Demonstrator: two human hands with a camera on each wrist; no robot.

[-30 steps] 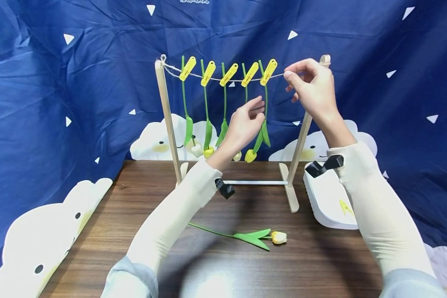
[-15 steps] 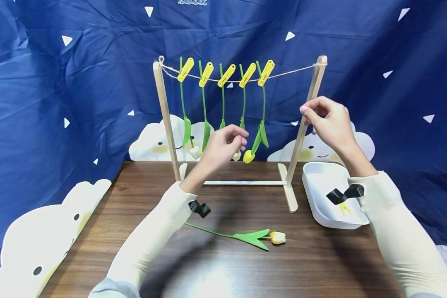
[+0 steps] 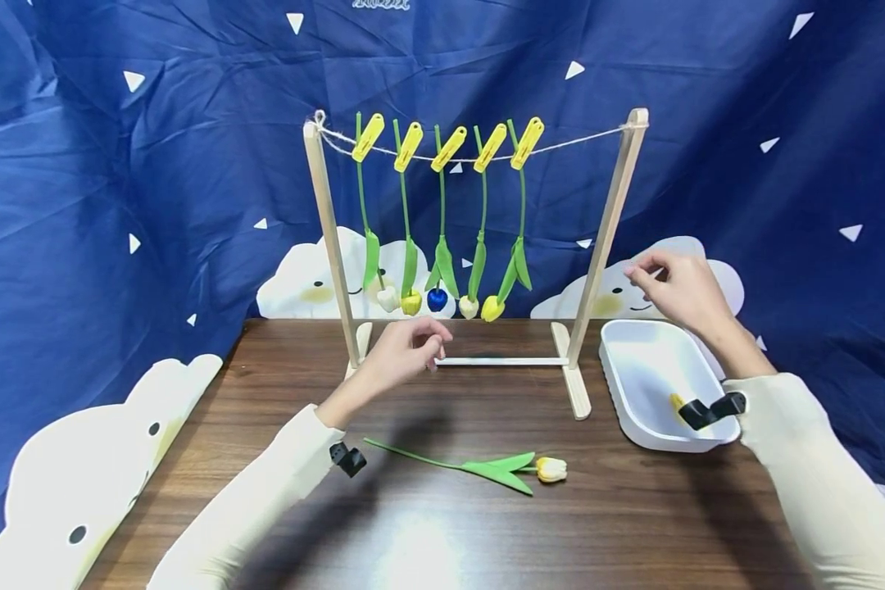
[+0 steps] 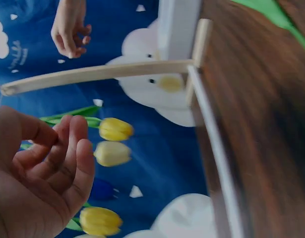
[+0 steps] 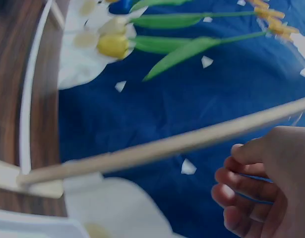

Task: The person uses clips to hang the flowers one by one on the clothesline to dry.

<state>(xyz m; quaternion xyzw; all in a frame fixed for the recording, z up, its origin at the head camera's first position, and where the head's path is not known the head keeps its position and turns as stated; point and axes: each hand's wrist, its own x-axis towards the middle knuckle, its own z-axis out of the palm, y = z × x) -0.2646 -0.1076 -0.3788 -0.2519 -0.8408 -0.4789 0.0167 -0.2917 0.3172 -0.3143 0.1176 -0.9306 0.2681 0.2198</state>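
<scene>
My left hand [image 3: 394,356] is in the air in front of the rack, loosely curled and holding nothing. Lying below it on the table is an artificial tulip [image 3: 497,470] with a white and yellow bloom. My right hand [image 3: 682,291], also bare and loosely curled, hovers over the far end of a white tray [image 3: 612,385]. In that tray a yellow clothespin [image 3: 677,402] is partly hidden by the wrist camera. Several tulips hang bloom-down from a string [image 3: 583,144], each held by a yellow clothespin [image 3: 528,143]; one has a blue bloom [image 3: 437,300].
A wooden rack carries the string between its left post [image 3: 329,238] and right post [image 3: 610,221], with a white crossbar [image 3: 501,361] low down. The brown table [image 3: 302,344] ends at a blue curtain [image 3: 192,123] with cloud and triangle prints.
My right hand has let go of the string and moved down and right to the tray. The left hand has dropped down and left, away from the hanging tulips.
</scene>
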